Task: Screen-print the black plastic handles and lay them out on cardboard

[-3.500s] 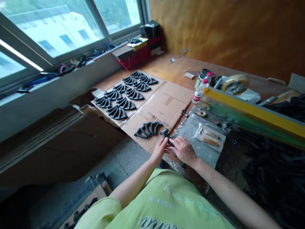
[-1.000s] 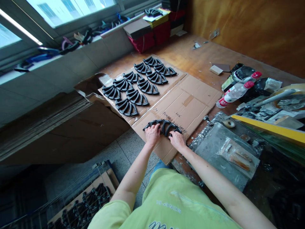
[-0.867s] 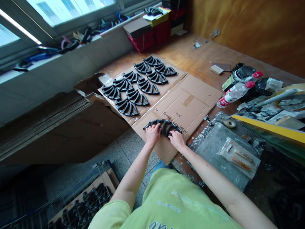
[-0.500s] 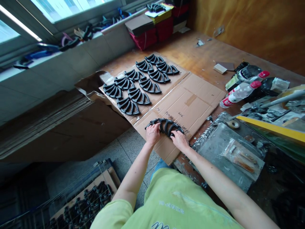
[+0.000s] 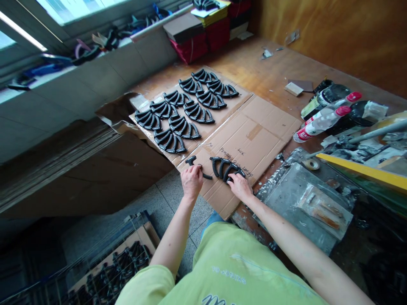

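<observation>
The left hand (image 5: pixel 191 183) is recorded low on the cardboard, with the fingers curled downward and drawn narrowly together. Contact is noted between the fingertips (image 5: pixel 197 172) and a loose black piece (image 5: pixel 199 168), a slim bar with a T-shaped end; whether it is gripped or merely touched cannot be determined from this view. Its long axis is seen running diagonally, from the T-shaped end at upper left to a tip at lower right, directly ahead of the left hand. The left hand is clearly the nearer one, and the right hand (image 5: pixel 240 187) is well apart from this piece.

The right hand is found with its fingers extended forward and lying over the near end of a fan-shaped group of black curved pieces (image 5: pixel 225 166), the group being set between the two hands, closer to the right. No wide opening of the hand is seen, and a firm grasp cannot be confirmed.

Both pieces lie on a cardboard sheet (image 5: pixel 257 135) bearing handwritten marks. Beyond it, further black curved pieces (image 5: pixel 197 113) are arranged in rows on an adjoining cardboard sheet (image 5: pixel 237 94). To the right, a scuffed grey metal plate (image 5: pixel 288 203) is noted, and two plastic bottles (image 5: pixel 321 123) stand farther off.
</observation>
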Tool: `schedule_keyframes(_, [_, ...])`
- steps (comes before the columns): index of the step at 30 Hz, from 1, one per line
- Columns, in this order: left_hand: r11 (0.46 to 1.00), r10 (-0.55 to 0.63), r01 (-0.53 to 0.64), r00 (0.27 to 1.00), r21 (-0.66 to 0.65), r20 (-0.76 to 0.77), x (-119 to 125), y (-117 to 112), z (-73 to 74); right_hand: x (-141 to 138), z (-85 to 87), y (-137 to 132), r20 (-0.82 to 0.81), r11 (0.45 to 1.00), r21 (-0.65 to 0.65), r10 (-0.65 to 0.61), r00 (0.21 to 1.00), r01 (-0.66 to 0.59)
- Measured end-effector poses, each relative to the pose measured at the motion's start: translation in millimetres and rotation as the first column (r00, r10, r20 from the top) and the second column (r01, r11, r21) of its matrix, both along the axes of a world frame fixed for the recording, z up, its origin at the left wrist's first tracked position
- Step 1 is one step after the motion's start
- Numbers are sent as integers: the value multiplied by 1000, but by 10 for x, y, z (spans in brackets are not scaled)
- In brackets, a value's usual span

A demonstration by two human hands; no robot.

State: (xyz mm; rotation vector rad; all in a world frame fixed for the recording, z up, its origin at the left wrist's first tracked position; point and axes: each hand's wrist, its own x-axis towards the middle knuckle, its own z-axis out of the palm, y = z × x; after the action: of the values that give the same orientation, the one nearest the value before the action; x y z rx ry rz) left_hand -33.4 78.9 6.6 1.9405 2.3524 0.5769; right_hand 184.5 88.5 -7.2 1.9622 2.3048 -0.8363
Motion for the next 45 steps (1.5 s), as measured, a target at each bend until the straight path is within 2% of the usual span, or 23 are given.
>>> schedule_keyframes(2, [993, 110, -112, 993, -46, -43, -117, -143, -17, 2, -11, 3, -13, 1000, 4, -2, 1000, 2])
schedule_keyframes(4, [977, 165, -174, 983, -119, -81, -169, -282, -63, 3, -21, 6, -18, 1000, 12, -8, 1000, 8])
schedule_keyframes(7, [964, 157, -174, 983, -202, -97, -89, -422, -144, 6, -25, 7, -9, 1000, 10, -13, 1000, 14])
schedule_keyframes(9, [964, 130, -148, 987, -222, -91, 29, -436, -190, 10, -23, 6, -7, 1000, 8, -5, 1000, 5])
schedule_keyframes(13, [976, 78, -90, 995, -198, -67, 202, -295, -255, 15, -23, 3, -18, 1000, 24, 13, 1000, -13])
schedule_keyframes(17, [985, 15, -24, 998, -169, -54, 192, -138, -273, 13, -18, -2, -3, 1000, 10, 3, 1000, -3])
schedule_keyframes(24, [985, -18, 4, 996, -170, -82, 227, -130, -193, 10, 28, 34, -37, 999, -18, -42, 998, 41])
schedule_keyframes(31, [970, -29, 11, 997, -243, -72, 369, 119, -140, -26, -6, 103, -49, 994, -59, -92, 995, 89])
schedule_keyframes(35, [974, -50, 33, 996, -225, -68, 359, 201, -161, -35, -26, 95, -62, 994, -40, -100, 993, 97])
schedule_keyframes(45, [966, -116, 113, 993, -230, 4, 251, 201, -223, -61, -44, 46, -68, 994, 6, -111, 992, 112])
